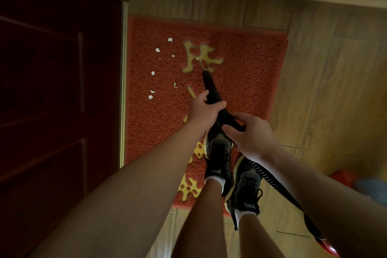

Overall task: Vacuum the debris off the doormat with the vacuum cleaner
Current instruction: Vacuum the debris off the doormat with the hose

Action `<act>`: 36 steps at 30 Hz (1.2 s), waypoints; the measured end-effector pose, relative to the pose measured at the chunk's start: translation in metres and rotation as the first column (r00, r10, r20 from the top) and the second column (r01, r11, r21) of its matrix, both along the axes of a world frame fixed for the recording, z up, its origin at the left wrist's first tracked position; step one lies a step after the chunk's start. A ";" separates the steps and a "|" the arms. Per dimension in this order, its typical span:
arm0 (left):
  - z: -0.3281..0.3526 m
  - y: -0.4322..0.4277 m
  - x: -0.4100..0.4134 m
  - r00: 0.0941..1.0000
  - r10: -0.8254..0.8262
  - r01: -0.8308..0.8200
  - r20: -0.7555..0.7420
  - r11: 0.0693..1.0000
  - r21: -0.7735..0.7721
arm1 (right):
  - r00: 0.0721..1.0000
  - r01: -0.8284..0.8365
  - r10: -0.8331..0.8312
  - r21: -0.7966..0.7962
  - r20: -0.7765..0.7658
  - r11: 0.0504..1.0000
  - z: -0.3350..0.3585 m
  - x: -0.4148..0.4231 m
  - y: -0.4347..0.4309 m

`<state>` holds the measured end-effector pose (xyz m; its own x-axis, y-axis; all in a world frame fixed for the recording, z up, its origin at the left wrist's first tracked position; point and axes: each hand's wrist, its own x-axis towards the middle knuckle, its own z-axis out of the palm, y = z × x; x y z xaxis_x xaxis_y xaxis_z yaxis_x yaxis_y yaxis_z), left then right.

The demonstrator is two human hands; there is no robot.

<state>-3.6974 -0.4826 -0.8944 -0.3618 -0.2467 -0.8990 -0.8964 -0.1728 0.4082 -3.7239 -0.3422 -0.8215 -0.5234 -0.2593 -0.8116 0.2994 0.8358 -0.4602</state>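
Grip: left hand (pixel 204 109) and right hand (pixel 250 134) both clasp the vacuum hose (pixel 226 116).
Debris (pixel 153 73): white scraps on doormat (pixel 251 73), left of nozzle (pixel 209 82).
Advice: sweep the nozzle left slowly, low over the scraps.

Person's dress, noted from beside them. Left hand (pixel 204 111) and right hand (pixel 249 134): bare, as are both forearms up to the frame's edge. Legs bare down to the ankle. Left sock (pixel 215 181) and right sock (pixel 243 214): white, short, showing just above the collars. Left shoe (pixel 218 157) and right shoe (pixel 247 186): dark grey-black lace-up trainers, black laces, pale yellowish sole rim. Upper markings too dim to read.
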 end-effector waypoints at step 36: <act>-0.005 -0.020 0.000 0.993 0.115 -0.117 -0.034 0.991 -0.064 | 0.995 -0.099 0.099 -0.058 -0.007 0.993 -0.013 -0.012 -0.020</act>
<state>-3.6975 -0.5028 -0.8994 -0.3540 -0.3466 -0.8686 -0.8591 -0.2466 0.4486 -3.7356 -0.3624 -0.8348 -0.4963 -0.3572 -0.7913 0.2144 0.8328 -0.5104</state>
